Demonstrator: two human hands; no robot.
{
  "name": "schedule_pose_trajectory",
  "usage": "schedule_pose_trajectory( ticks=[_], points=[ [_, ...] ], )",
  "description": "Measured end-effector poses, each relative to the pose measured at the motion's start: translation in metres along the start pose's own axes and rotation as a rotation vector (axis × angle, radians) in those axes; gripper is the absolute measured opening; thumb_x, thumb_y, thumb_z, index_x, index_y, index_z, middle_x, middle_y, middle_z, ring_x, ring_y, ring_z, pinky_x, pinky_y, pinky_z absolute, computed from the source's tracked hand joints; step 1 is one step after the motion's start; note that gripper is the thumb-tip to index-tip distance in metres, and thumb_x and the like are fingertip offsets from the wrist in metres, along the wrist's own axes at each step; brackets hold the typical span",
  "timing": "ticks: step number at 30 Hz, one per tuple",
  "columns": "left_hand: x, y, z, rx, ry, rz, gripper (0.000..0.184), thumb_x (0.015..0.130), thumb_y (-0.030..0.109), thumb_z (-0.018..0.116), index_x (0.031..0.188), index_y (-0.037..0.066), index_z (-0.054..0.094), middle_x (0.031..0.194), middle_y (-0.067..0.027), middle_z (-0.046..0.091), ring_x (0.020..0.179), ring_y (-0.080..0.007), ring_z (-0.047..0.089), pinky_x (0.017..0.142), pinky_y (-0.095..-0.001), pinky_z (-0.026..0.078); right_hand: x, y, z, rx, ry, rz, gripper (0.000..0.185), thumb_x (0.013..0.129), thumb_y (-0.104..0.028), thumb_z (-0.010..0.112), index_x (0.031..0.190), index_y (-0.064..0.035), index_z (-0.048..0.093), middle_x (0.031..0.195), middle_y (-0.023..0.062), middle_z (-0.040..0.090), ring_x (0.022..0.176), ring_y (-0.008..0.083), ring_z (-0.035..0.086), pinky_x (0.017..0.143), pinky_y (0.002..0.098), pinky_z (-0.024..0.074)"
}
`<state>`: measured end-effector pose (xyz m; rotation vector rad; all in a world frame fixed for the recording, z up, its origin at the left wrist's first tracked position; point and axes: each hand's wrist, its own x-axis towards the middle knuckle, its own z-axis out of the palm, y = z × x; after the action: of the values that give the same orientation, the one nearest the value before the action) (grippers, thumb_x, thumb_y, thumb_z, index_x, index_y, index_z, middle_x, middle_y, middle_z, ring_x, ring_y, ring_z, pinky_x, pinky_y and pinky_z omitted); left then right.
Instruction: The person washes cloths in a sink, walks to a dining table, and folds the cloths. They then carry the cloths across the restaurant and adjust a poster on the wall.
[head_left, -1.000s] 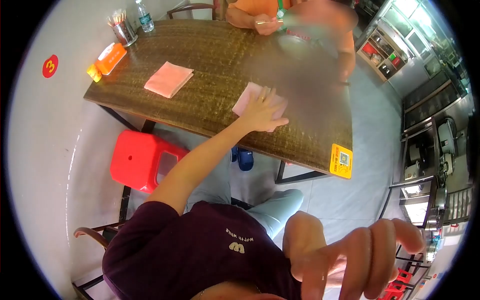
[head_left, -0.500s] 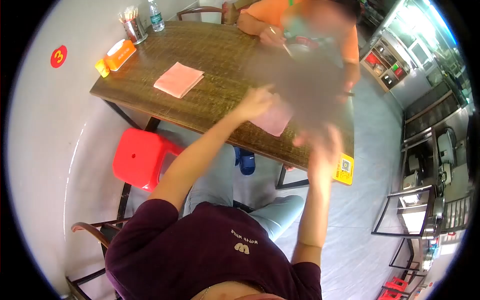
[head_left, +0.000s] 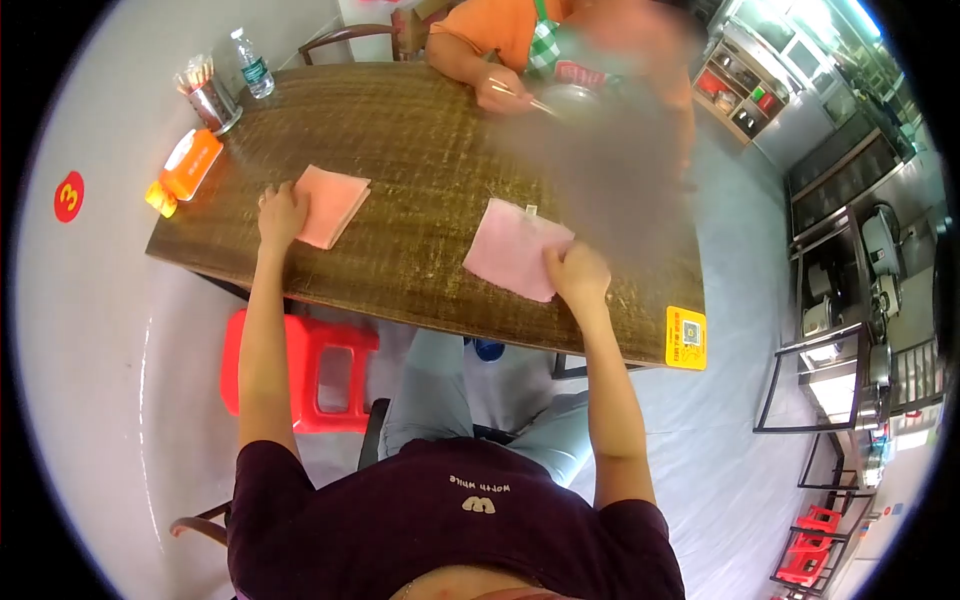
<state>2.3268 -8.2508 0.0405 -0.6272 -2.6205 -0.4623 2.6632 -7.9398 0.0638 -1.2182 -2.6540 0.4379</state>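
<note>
On the left of the wooden table (head_left: 410,170) lies a folded salmon-coloured cloth (head_left: 335,207). My left hand (head_left: 283,214) has its fingers closed at the cloth's left edge, and part of that edge is hidden under them. A pink cloth (head_left: 515,252) with a small white tag lies flat near the table's middle front. Its right corner is gripped by my right hand (head_left: 581,274), thumb on top and fingers curled.
Across the table, a person in orange (head_left: 490,35) holds chopsticks (head_left: 520,97) by a bowl; a grey blur covers the area before them. Tissue pack (head_left: 192,163), chopstick holder (head_left: 215,105) and water bottle (head_left: 254,65) stand left. A red stool (head_left: 320,375) is below.
My left hand has gone from the pink cloth to the salmon cloth on the left. My right hand has come to the pink cloth's right corner. The view has shifted.
</note>
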Motion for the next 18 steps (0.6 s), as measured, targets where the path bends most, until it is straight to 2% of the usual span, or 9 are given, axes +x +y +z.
schedule_pose_trajectory(
  ticks=[2, 3, 6, 7, 10, 13, 14, 16, 18],
  points=[
    [0.005, 0.004, -0.004, -0.054, -0.118, -0.061, 0.042, 0.082, 0.036, 0.050, 0.107, 0.004, 0.057, 0.106, -0.0232, 0.054, 0.095, -0.0383, 0.054, 0.082, -0.0429, 0.044, 0.002, -0.002, 0.007, 0.016, -0.012, 0.018, 0.038, 0.078, -0.035, 0.049, 0.078, 0.0021, 0.061, 0.077, 0.0237, 0.062, 0.075, 0.0389, 0.062, 0.069, 0.0469, 0.0488],
    [0.006, 0.005, -0.007, -0.114, -0.109, -0.060, 0.046, 0.081, 0.040, 0.052, 0.105, 0.002, 0.057, 0.101, -0.0241, 0.057, 0.093, -0.0381, 0.057, 0.080, -0.0421, 0.045, 0.000, -0.004, 0.007, 0.039, 0.014, 0.013, 0.037, 0.078, -0.034, 0.050, 0.079, 0.0019, 0.060, 0.076, 0.0229, 0.062, 0.073, 0.0388, 0.062, 0.068, 0.0469, 0.0487],
    [0.015, 0.005, -0.009, -0.091, -0.241, -0.179, 0.053, 0.082, 0.044, 0.055, 0.106, -0.003, 0.056, 0.093, -0.0199, 0.062, 0.085, -0.0312, 0.061, 0.072, -0.0378, 0.047, -0.009, -0.011, -0.002, 0.118, 0.049, -0.003, 0.034, 0.078, -0.031, 0.054, 0.086, 0.0012, 0.056, 0.075, 0.0206, 0.062, 0.070, 0.0383, 0.061, 0.065, 0.0472, 0.0482],
    [0.018, 0.003, -0.005, -0.088, -0.253, -0.218, 0.056, 0.079, 0.046, 0.059, 0.104, -0.004, 0.057, 0.087, -0.0194, 0.064, 0.080, -0.0295, 0.062, 0.070, -0.0375, 0.047, -0.009, -0.012, -0.004, 0.151, 0.028, 0.001, 0.033, 0.078, -0.029, 0.055, 0.090, 0.0011, 0.054, 0.076, 0.0199, 0.062, 0.070, 0.0381, 0.061, 0.064, 0.0473, 0.0478],
    [0.023, 0.002, -0.003, -0.435, -0.388, -0.353, 0.049, 0.077, 0.038, 0.060, 0.104, -0.003, 0.059, 0.092, -0.0241, 0.062, 0.088, -0.0308, 0.063, 0.072, -0.0393, 0.047, -0.008, -0.010, -0.001, 0.337, 0.037, -0.001, 0.036, 0.076, -0.023, 0.059, 0.100, 0.0007, 0.047, 0.081, 0.0183, 0.060, 0.069, 0.0373, 0.060, 0.062, 0.0470, 0.0465],
    [0.031, 0.006, -0.015, -0.271, -0.485, -0.310, 0.049, 0.076, 0.035, 0.063, 0.105, -0.004, 0.058, 0.089, -0.0244, 0.063, 0.084, -0.0272, 0.064, 0.068, -0.0376, 0.048, -0.009, -0.010, 0.008, 0.582, 0.216, 0.052, 0.041, 0.074, -0.017, 0.062, 0.106, -0.0004, 0.044, 0.075, 0.0151, 0.058, 0.067, 0.0329, 0.058, 0.061, 0.0421, 0.0459],
    [0.032, 0.006, -0.016, -0.297, -0.441, -0.273, 0.048, 0.077, 0.034, 0.063, 0.103, -0.005, 0.058, 0.088, -0.0245, 0.063, 0.083, -0.0275, 0.064, 0.067, -0.0378, 0.048, -0.010, -0.010, 0.009, 0.662, 0.304, 0.077, 0.043, 0.073, -0.014, 0.063, 0.108, -0.0008, 0.044, 0.071, 0.0137, 0.057, 0.066, 0.0308, 0.058, 0.060, 0.0398, 0.0458],
    [0.026, -0.007, -0.003, -0.357, -0.361, -0.193, 0.045, 0.078, 0.033, 0.063, 0.100, -0.006, 0.058, 0.085, -0.0247, 0.063, 0.079, -0.0281, 0.064, 0.066, -0.0380, 0.047, -0.009, -0.017, -0.008, 0.798, 0.180, 0.280, 0.035, 0.072, -0.011, 0.061, 0.103, 0.0007, 0.049, 0.072, 0.0139, 0.058, 0.067, 0.0294, 0.059, 0.061, 0.0386, 0.0462],
    [0.023, 0.059, -0.048, -0.559, -0.282, -0.304, 0.038, 0.079, 0.028, 0.061, 0.095, -0.007, 0.057, 0.079, -0.0238, 0.062, 0.074, -0.0287, 0.063, 0.064, -0.0382, 0.047, -0.003, -0.016, 0.000, 0.896, 0.121, 0.427, 0.029, 0.072, -0.012, 0.060, 0.097, 0.0016, 0.053, 0.074, 0.0159, 0.060, 0.069, 0.0310, 0.060, 0.062, 0.0391, 0.0464]
  ],
)
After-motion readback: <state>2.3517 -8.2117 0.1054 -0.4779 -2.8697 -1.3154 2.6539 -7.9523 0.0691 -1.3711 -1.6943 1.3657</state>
